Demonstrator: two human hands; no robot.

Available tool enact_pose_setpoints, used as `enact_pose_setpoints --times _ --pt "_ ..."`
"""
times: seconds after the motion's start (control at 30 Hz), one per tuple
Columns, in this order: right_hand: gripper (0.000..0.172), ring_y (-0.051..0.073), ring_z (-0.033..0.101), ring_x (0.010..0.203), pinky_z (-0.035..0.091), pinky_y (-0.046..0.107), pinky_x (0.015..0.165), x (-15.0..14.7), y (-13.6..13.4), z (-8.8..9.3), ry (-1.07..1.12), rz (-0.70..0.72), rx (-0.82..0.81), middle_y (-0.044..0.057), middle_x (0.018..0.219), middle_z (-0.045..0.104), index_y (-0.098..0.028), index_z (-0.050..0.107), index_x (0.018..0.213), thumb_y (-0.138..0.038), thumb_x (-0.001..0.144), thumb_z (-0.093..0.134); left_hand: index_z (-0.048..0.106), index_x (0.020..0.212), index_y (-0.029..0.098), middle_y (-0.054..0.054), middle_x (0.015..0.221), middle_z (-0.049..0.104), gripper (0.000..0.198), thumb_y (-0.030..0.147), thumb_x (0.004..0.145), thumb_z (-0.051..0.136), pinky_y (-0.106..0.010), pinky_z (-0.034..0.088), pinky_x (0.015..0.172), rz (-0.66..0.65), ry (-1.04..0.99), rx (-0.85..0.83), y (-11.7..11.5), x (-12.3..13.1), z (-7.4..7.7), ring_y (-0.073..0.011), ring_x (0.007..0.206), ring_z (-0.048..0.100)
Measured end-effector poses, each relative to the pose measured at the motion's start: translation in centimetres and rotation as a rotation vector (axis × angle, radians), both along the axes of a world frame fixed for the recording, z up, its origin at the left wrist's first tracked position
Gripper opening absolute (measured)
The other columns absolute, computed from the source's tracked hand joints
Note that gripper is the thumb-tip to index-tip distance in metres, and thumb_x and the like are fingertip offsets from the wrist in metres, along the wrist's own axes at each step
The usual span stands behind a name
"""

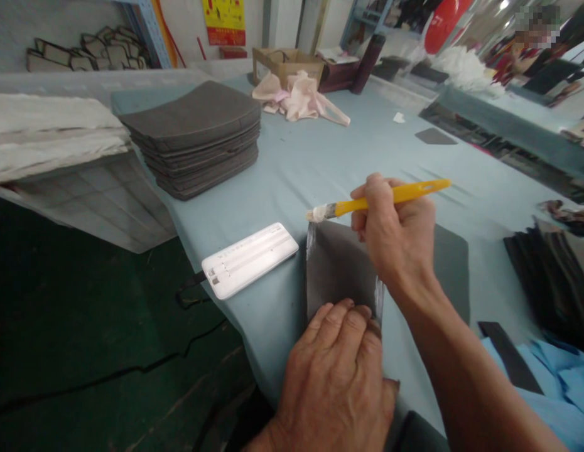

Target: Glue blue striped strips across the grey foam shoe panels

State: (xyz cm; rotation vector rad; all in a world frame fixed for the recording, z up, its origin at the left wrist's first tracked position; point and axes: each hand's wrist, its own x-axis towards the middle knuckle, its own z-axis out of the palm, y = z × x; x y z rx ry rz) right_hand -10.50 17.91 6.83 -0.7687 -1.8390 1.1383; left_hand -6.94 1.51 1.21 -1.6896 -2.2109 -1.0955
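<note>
A yellow-handled paintbrush (405, 193) is gripped in my right hand (395, 226), its handle pointing right. White paste coats the bristles, which touch or hover just over the top left corner of a dark grey panel (341, 260); I cannot tell which. Whitish wet streaks run along both side edges of this panel. My left hand (339, 370) lies flat across the panel's lower part, fingers stretched out, and hides that end. Left of the panel lies a white power bank (249, 258) with a black cable.
A tall stack of dark grey panels (193, 125) stands at the table's left edge. Beige cloth (296, 97) and a cardboard box (289, 66) are behind. To the right are another grey panel (449, 263) and dark stacked pieces (541, 276). A person (532, 50) is in the background.
</note>
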Motion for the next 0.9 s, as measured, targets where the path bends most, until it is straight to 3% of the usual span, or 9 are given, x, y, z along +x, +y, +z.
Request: enact_pose_setpoints --times 0.1,0.4,0.6,0.77,0.9 --pt "0.035 0.010 0.045 0.038 0.034 0.023 0.039 0.5 -0.5 -0.1 -0.057 0.028 -0.050 -0.005 0.044 0.050 -0.021 0.066 0.070 -0.030 0.104 0.059 0.071 0.124 0.010 -0.008 0.131 0.079 0.034 0.033 0.104 0.058 -0.033 0.051 0.119 -0.012 0.010 -0.010 -0.1 0.2 -0.1 -0.0232 0.124 0.072" --pt "0.039 0.010 0.042 0.039 0.031 0.022 0.039 4.6 -4.0 1.4 -0.204 0.072 0.035 -0.004 0.044 0.047 -0.021 0.065 0.064 -0.037 0.099 0.059 0.069 0.130 0.011 -0.009 0.134 0.077 0.036 0.034 0.103 0.060 -0.040 0.060 0.112 -0.033 -0.051 -0.075 -0.2 0.2 0.5 -0.0262 0.125 0.072" --pt "0.042 0.009 0.038 0.041 0.028 0.023 0.039 5.9 -5.0 1.6 -0.229 0.103 -0.024 -0.005 0.046 0.044 -0.020 0.066 0.065 -0.047 0.098 0.062 0.069 0.130 0.006 -0.013 0.133 0.077 0.038 0.031 0.104 0.055 -0.041 0.055 0.119 -0.045 -0.034 -0.062 -0.1 0.5 0.7 -0.0281 0.130 0.070" --pt "0.038 0.011 0.041 0.041 0.032 0.026 0.041 7.1 -4.5 2.2 0.003 -0.041 -0.075 -0.005 0.046 0.044 -0.022 0.068 0.069 -0.048 0.097 0.070 0.069 0.129 0.008 -0.012 0.134 0.078 0.037 0.033 0.107 0.055 -0.040 0.055 0.117 0.012 0.059 -0.089 -0.1 0.8 0.8 -0.0264 0.127 0.072" --pt "0.032 0.014 0.044 0.044 0.031 0.031 0.046 9.1 -4.1 3.0 0.110 -0.165 -0.020 -0.003 0.051 0.050 -0.027 0.072 0.073 -0.040 0.102 0.063 0.069 0.129 0.009 -0.013 0.136 0.076 0.034 0.031 0.106 0.059 -0.045 0.049 0.123 -0.052 0.072 -0.178 -0.1 0.4 2.1 -0.0279 0.129 0.071"
